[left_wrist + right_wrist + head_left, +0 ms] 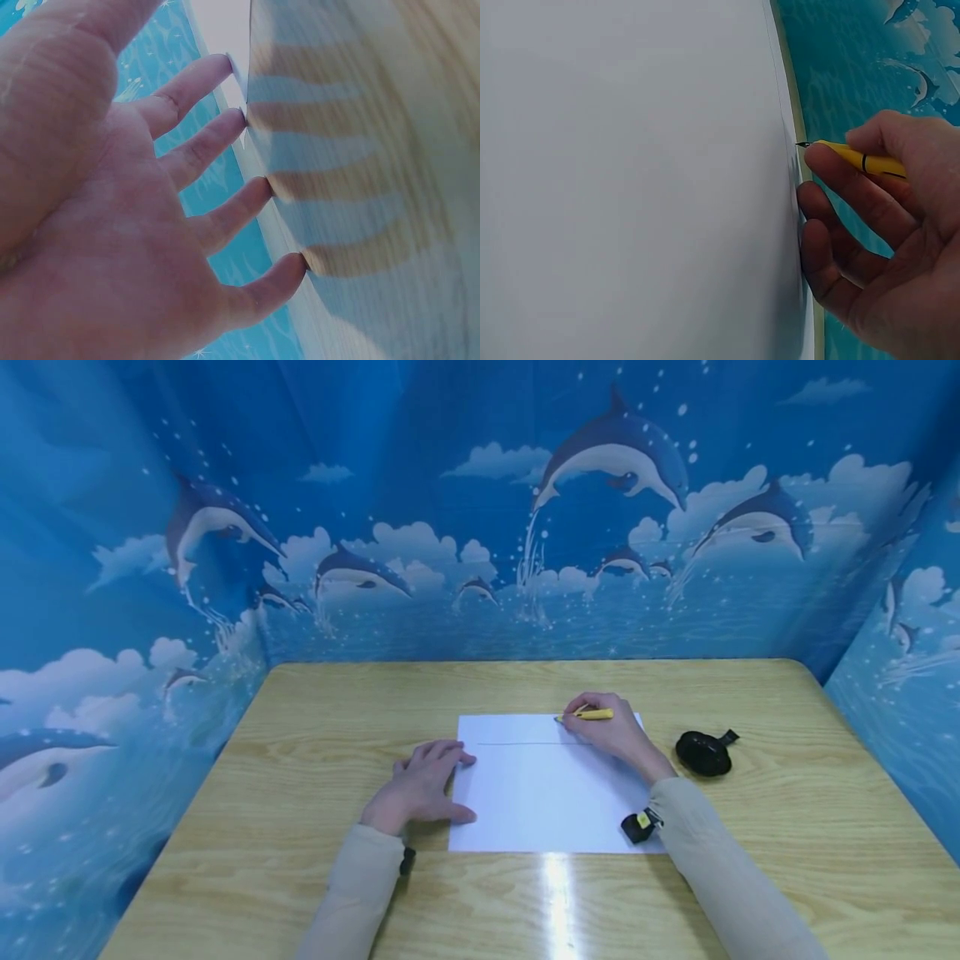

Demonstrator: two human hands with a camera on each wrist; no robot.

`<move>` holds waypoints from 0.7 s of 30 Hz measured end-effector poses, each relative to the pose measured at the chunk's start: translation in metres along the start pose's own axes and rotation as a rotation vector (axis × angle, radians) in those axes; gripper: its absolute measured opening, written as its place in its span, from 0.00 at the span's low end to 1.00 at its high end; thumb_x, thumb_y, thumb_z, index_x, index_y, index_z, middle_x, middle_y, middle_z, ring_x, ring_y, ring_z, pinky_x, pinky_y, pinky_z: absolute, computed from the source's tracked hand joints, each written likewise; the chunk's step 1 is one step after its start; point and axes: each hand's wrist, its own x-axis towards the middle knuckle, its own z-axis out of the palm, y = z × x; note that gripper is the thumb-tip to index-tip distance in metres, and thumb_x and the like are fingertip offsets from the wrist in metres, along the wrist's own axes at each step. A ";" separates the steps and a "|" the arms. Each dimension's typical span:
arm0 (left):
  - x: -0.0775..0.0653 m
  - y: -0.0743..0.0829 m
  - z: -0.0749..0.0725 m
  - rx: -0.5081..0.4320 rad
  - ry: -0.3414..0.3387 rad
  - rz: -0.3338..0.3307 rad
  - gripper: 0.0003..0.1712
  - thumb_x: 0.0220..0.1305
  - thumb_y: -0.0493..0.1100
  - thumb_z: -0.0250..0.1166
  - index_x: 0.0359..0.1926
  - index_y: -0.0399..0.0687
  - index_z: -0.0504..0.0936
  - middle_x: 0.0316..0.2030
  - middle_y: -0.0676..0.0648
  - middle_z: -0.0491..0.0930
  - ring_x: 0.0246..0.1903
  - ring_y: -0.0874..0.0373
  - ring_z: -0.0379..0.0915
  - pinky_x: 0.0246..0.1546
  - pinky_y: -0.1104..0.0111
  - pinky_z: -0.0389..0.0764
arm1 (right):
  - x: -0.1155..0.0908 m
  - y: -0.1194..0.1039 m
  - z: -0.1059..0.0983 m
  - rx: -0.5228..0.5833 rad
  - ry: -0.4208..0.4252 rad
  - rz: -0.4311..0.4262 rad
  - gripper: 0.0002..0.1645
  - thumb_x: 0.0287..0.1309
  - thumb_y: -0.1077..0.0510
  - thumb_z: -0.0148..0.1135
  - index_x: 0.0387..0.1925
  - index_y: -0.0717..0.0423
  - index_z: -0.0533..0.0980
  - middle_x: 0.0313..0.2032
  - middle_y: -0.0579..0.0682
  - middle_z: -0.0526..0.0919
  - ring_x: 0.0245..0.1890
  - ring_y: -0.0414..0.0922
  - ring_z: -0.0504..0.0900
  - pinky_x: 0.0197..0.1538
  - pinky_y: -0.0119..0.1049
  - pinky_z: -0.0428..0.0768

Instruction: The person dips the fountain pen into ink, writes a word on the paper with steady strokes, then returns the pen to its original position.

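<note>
My right hand (pixel 611 731) pinches a yellow fountain pen (pixel 866 161) between thumb and fingers. Its dark nib points left, at the upper part of a white sheet of paper (pixel 536 793); whether it touches the paper I cannot tell. One thin straight line (pixel 525 744) runs across the sheet below the nib. At the sheet's left edge rests my left hand (pixel 423 783), fingers spread, with the thumb and a fingertip on the paper. In the left wrist view, the fingertips (pixel 289 274) of that hand touch the wooden surface and the paper's edge.
A shiny black rounded object (pixel 703 753) with a short tab lies right of the paper. Under everything is a light wooden table (pixel 337 710). A blue curtain (pixel 420 485) printed with dolphins hangs behind it and at both sides.
</note>
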 end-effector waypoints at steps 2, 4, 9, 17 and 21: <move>0.000 0.000 0.000 0.000 0.001 -0.003 0.44 0.55 0.59 0.78 0.71 0.59 0.72 0.79 0.47 0.57 0.79 0.38 0.47 0.71 0.28 0.51 | -0.001 0.001 0.000 -0.001 -0.006 -0.001 0.13 0.65 0.50 0.66 0.46 0.51 0.85 0.49 0.55 0.87 0.44 0.48 0.83 0.46 0.37 0.77; 0.000 0.001 0.000 -0.001 0.001 -0.006 0.44 0.54 0.59 0.78 0.71 0.59 0.72 0.79 0.47 0.58 0.79 0.38 0.47 0.71 0.29 0.51 | -0.001 0.001 0.000 -0.002 -0.013 -0.001 0.13 0.66 0.49 0.65 0.46 0.51 0.85 0.50 0.55 0.87 0.45 0.48 0.82 0.47 0.38 0.77; 0.000 0.001 0.001 -0.005 0.000 -0.009 0.44 0.55 0.59 0.78 0.71 0.59 0.72 0.79 0.48 0.57 0.79 0.39 0.47 0.72 0.29 0.51 | -0.004 0.001 0.000 0.008 -0.019 0.004 0.13 0.65 0.50 0.66 0.45 0.51 0.85 0.49 0.55 0.87 0.43 0.47 0.82 0.46 0.37 0.76; 0.000 0.002 0.001 -0.008 0.000 -0.010 0.44 0.55 0.59 0.78 0.71 0.59 0.72 0.79 0.48 0.57 0.79 0.39 0.47 0.72 0.30 0.52 | -0.007 0.000 0.000 0.017 -0.026 0.016 0.11 0.64 0.49 0.66 0.44 0.48 0.85 0.48 0.52 0.86 0.45 0.48 0.80 0.48 0.39 0.75; 0.000 0.002 0.001 -0.005 0.002 -0.009 0.44 0.55 0.59 0.78 0.71 0.59 0.72 0.79 0.48 0.57 0.79 0.39 0.47 0.72 0.30 0.52 | -0.008 0.000 -0.001 0.012 -0.031 0.018 0.12 0.64 0.49 0.66 0.45 0.49 0.85 0.47 0.52 0.86 0.44 0.48 0.80 0.47 0.38 0.75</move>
